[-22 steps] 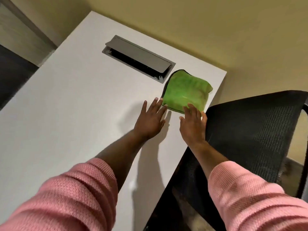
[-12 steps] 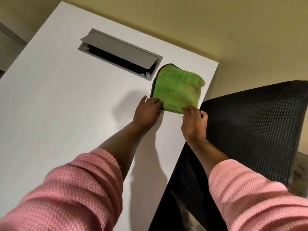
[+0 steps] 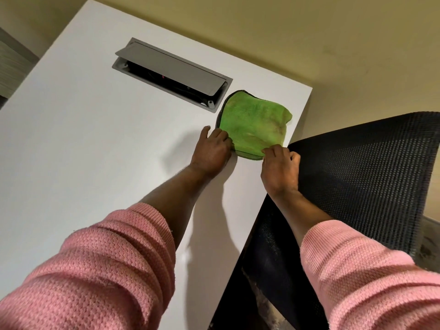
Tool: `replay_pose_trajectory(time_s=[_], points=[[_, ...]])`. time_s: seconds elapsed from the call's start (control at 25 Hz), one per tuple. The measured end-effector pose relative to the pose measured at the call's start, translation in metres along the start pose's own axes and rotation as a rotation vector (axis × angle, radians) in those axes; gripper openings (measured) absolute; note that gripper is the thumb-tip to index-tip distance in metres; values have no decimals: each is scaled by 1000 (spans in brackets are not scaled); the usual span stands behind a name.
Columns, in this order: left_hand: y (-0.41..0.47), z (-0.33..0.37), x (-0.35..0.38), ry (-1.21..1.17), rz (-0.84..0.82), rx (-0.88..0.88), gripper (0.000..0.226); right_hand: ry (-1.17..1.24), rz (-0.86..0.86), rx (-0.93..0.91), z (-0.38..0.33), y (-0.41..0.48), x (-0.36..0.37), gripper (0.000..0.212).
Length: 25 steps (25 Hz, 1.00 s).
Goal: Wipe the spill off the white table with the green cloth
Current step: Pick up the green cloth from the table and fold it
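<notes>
A folded green cloth with a dark edge lies near the far right corner of the white table. My left hand grips the cloth's near left corner with curled fingers. At the near right corner my right hand pinches the cloth's edge. Both arms wear pink knitted sleeves. I see no spill on the table surface.
A grey cable hatch with its lid raised is set into the table just left of the cloth. A black mesh chair stands against the table's right edge, under my right arm. A beige wall runs behind the table.
Both hands reached forward with fingers spread, then closed on the cloth's near corners. The cloth has stayed in place.
</notes>
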<state>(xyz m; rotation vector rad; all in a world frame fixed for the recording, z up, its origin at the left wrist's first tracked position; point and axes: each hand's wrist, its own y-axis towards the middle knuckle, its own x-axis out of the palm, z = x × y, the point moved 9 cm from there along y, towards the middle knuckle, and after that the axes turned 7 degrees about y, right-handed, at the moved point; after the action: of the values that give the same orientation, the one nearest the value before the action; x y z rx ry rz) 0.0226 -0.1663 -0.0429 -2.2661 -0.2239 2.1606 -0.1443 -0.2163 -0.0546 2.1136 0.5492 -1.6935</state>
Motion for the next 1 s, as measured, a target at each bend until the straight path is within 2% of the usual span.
replay_pose_trajectory(time_s=[0.24, 0.4, 0.64, 1.0], points=[[-29, -5, -63, -3, 191, -31, 23, 81, 121, -16, -10, -4, -56, 28], [-59, -14, -116, -2, 344, -96, 18, 176, 232, -115, -35, -9, -111, 41], [-154, -35, -170, -38, 363, -270, 23, 290, 228, -305, -99, -41, -169, 47], [-368, -23, -193, -198, 419, -490, 18, 366, 114, -591, -192, -181, -201, 51]])
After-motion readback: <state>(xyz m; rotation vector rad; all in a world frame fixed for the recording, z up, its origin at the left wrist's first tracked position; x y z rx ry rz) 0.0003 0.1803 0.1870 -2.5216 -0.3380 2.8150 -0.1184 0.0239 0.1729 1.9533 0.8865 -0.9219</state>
